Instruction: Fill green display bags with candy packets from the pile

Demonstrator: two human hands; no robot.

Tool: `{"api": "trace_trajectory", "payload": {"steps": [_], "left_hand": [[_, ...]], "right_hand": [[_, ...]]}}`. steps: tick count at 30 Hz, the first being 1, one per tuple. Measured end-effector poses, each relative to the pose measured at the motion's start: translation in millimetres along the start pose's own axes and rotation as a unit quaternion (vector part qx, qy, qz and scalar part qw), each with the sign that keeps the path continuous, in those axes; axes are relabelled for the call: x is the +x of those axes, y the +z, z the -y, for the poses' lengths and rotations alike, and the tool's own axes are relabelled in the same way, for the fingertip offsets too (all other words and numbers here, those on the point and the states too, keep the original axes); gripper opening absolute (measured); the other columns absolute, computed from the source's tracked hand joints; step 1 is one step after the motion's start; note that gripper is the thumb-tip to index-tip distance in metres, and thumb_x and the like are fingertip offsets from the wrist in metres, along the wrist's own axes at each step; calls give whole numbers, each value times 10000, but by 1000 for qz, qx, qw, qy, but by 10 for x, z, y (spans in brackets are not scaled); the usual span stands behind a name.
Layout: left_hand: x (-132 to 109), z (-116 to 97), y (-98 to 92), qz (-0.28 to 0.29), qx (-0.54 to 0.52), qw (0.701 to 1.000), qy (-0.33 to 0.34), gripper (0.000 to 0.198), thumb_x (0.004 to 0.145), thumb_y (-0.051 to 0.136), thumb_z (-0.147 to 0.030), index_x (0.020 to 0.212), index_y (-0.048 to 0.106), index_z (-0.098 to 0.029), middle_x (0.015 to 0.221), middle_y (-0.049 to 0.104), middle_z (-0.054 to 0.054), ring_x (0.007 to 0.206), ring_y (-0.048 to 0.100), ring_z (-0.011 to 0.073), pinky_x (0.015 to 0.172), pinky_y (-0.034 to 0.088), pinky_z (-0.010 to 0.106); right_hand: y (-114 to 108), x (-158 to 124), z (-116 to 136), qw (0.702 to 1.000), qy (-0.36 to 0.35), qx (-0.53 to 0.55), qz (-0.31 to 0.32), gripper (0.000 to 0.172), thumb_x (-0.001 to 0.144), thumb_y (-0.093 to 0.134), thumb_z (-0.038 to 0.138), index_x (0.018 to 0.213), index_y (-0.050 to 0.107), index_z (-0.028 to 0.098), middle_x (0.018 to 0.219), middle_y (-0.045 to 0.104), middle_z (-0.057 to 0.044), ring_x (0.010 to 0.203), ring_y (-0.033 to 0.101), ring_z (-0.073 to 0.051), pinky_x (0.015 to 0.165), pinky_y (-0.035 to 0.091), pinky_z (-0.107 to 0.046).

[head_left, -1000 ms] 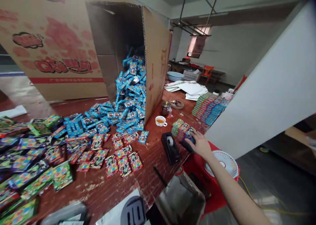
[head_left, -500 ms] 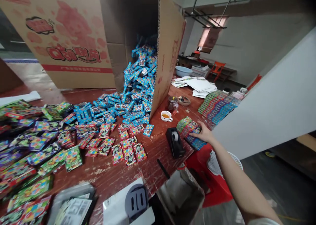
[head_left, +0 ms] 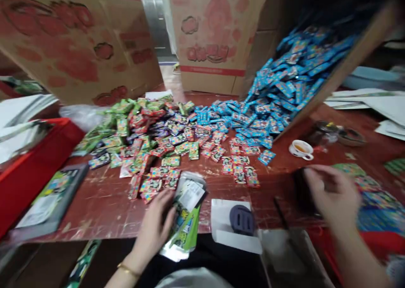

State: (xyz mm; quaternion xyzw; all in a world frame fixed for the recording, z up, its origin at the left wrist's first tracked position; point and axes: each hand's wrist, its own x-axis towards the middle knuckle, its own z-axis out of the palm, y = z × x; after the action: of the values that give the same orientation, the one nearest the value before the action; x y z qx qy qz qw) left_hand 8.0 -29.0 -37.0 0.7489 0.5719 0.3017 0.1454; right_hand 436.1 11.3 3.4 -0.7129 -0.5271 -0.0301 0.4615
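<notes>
My left hand [head_left: 156,218] reaches over the table's front edge, fingers and thumb apart. Its fingertips are at the nearest small red packs [head_left: 151,184], and the thumb lies beside a pile of flat printed pouches [head_left: 189,214]. Whether it touches either, I cannot tell. Motion smears my right hand [head_left: 337,195], which is in front of or against a black tape dispenser [head_left: 305,191]. Its fingers are bent, but their grip is unclear. Right of that hand lie rows of small packs in green, red and blue [head_left: 376,197].
Mixed packs [head_left: 171,127] are heaped across the middle. Blue packs [head_left: 291,77] spill from a tipped carton [head_left: 218,35]. A cup of tea [head_left: 300,149] stands at right. A red bin [head_left: 38,165] is at left; a dark slotted disc [head_left: 242,219] lies on white card.
The view has swung left and down. My right hand has left the rows of packs at right and is now by the tape dispenser. My left hand has come into view.
</notes>
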Motion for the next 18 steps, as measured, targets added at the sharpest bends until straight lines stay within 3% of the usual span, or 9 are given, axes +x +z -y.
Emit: {"api": "trace_trajectory", "payload": {"steps": [1,2,3,5,8,11,18], "left_hand": [[-39,31,66,31,36,999,20,408,889,485,-290,1288,428,-223,1392,429,119,1304,369,269,1056,338,478],[-70,51,142,47,70,996,32,472,880,501,-322,1324,388,-206,1437,368,135,1341,299,290,1079,283,514],[-96,64,220,58,96,993,38,549,869,515,-362,1360,340,-189,1465,319,150,1363,242,308,1086,248,540],[-137,83,344,59,123,990,35,669,851,527,-426,1404,255,-166,1491,256,173,1377,186,326,1086,210,568],[-185,123,412,48,114,992,24,663,866,501,-427,1414,223,-176,1500,229,178,1374,204,315,1075,235,551],[-215,169,394,38,88,995,6,635,872,504,-397,1404,239,-175,1505,207,181,1365,231,308,1055,287,517],[-197,207,335,27,35,998,39,827,808,630,-306,1444,108,-214,1496,255,159,1360,248,298,1058,292,495]], "right_hand": [[263,-191,365,984,19,112,136,301,815,547,477,921,606,202,941,652,-151,877,632,-273,776,474,-436],[545,-388,718,933,53,197,298,234,812,566,415,887,614,199,950,659,-127,891,631,-259,807,473,-425],[837,-573,1031,898,56,225,375,188,790,596,366,861,633,196,875,680,-93,817,649,-234,754,502,-384],[1398,-858,1467,867,66,233,435,135,676,698,235,790,654,176,723,682,-49,693,652,-201,672,519,-326],[1959,-1012,1661,858,103,208,458,162,606,720,143,754,655,154,636,658,-28,630,629,-184,660,505,-320],[2095,-953,1642,839,129,202,489,159,584,742,181,711,653,147,574,637,-9,564,600,-166,586,485,-292],[1805,-953,1861,730,137,287,605,352,508,779,447,616,652,137,552,641,9,520,590,-159,541,483,-285]]}}
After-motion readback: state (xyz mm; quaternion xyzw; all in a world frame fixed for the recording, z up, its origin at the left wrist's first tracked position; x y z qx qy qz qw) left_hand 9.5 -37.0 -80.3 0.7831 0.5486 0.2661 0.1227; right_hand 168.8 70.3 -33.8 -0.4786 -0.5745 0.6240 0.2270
